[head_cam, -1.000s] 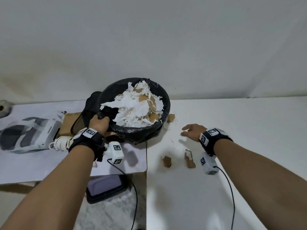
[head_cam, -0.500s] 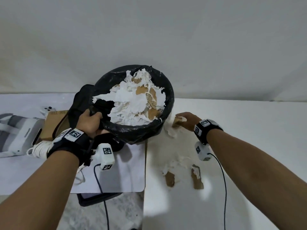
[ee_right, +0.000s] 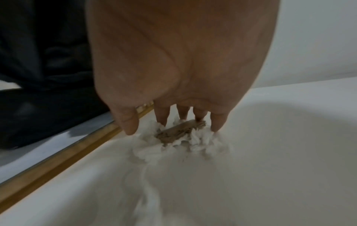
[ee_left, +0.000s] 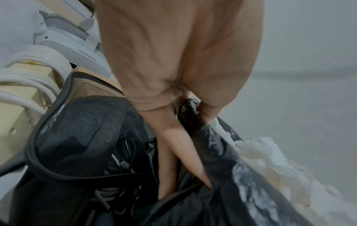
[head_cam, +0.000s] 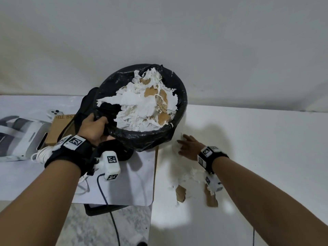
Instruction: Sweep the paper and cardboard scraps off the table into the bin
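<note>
Presently, item one: bin (head_cam: pixel 154 139), black-lined, tilted and held up beside the left edge of the white surface (head_cam: pixel 257 157), its mouth heaped with torn white paper and brown cardboard (by this showing, most of the job looks done). Left hand (head_cam: pixel 92 128) grips the near-left rim of the bin, fingers (ee_left: pixel 170 160) curled into the liner and clamped on it.

Item two: right hand (head_cam: pixel 189 147), just right of the bin, palm down on the surface; fingers (ee_right: pixel 217 123) spread apart and straight, raking a small clump of white paper shreds (ee_right: pixel 173 145) with one cardboard scrap (ee_right: pixel 179 131) caught among them. Nothing is pinched.

Item three, outstanding: nearer the person than the bin, loose paper fluff (head_cam: pixel 191 174) and two cardboard pieces (head_cam: pixel 181 193) (head_cam: pixel 211 198) lie on the surface, not yet gathered.

Judgement: the clump under the right hand needs pushing over the surface edge below the bin rim, then a further pass for the two nearer pieces.

Sundry, left of the bin: a brown box (head_cam: pixel 58 128), coiled white cable (head_cam: pixel 41 154), a black mesh bag (ee_left: pixel 81 137).
</note>
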Action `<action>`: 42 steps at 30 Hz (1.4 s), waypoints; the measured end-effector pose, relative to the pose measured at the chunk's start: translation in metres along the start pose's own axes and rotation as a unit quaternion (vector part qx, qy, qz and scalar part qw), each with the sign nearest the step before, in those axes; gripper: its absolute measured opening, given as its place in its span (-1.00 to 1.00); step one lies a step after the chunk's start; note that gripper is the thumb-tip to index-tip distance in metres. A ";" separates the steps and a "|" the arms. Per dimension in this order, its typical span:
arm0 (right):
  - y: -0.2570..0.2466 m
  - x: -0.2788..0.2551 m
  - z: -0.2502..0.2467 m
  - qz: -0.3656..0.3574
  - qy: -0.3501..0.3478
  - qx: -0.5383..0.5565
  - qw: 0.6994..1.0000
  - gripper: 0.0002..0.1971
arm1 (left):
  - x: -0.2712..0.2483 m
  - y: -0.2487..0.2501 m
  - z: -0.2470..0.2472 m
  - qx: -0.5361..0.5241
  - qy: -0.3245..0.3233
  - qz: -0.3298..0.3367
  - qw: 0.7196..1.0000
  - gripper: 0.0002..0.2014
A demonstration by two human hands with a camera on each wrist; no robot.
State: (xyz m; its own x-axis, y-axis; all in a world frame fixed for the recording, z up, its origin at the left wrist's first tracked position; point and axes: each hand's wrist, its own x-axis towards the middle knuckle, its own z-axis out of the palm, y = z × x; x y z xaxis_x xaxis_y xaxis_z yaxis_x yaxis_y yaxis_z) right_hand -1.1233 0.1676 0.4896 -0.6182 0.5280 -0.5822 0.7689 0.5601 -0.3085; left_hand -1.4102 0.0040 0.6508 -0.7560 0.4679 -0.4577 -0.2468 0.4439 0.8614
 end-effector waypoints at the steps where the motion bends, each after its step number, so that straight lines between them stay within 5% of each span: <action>1: 0.001 -0.011 0.011 -0.005 -0.011 -0.003 1.000 -0.38 | -0.004 0.001 0.000 0.002 -0.001 0.002 1.000 -0.77; 10: 0.014 -0.026 -0.025 -0.019 0.100 -0.002 0.995 -0.44 | -0.017 -0.005 -0.012 -0.001 -0.004 0.006 1.000 -0.79; 18: -0.029 0.027 -0.022 -0.066 0.022 -0.067 0.995 -0.36 | -0.020 -0.020 -0.032 -0.024 0.029 -0.012 0.999 -0.82; 24: -0.027 -0.022 0.020 -0.080 -0.047 -0.093 0.991 -0.38 | -0.037 -0.027 -0.029 -0.034 0.058 -0.006 0.998 -0.81; 28: -0.029 -0.066 0.041 -0.111 -0.010 -0.116 0.987 -0.44 | -0.051 -0.029 -0.025 -0.021 0.056 0.003 0.998 -0.87; 32: -0.018 -0.067 0.020 -0.055 0.074 -0.035 0.995 -0.42 | -0.060 -0.034 -0.023 -0.004 0.038 0.012 0.999 -0.87; 37: 0.009 -0.045 0.016 0.019 0.032 -0.042 0.998 -0.34 | -0.065 -0.050 -0.029 -0.030 0.040 0.022 0.998 -0.87; 42: -0.013 -0.094 0.064 -0.030 0.046 -0.013 0.998 -0.34 | -0.092 -0.060 -0.033 -0.043 0.026 0.023 0.998 -0.84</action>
State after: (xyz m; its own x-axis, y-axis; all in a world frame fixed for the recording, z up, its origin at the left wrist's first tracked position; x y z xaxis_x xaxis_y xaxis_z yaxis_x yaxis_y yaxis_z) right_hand -1.0652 0.0698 0.5000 -0.6757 0.5499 -0.4909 0.7270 0.6072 -0.3204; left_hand -1.3457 -0.0905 0.6486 -0.7976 0.4457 -0.4066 -0.2598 0.3545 0.8982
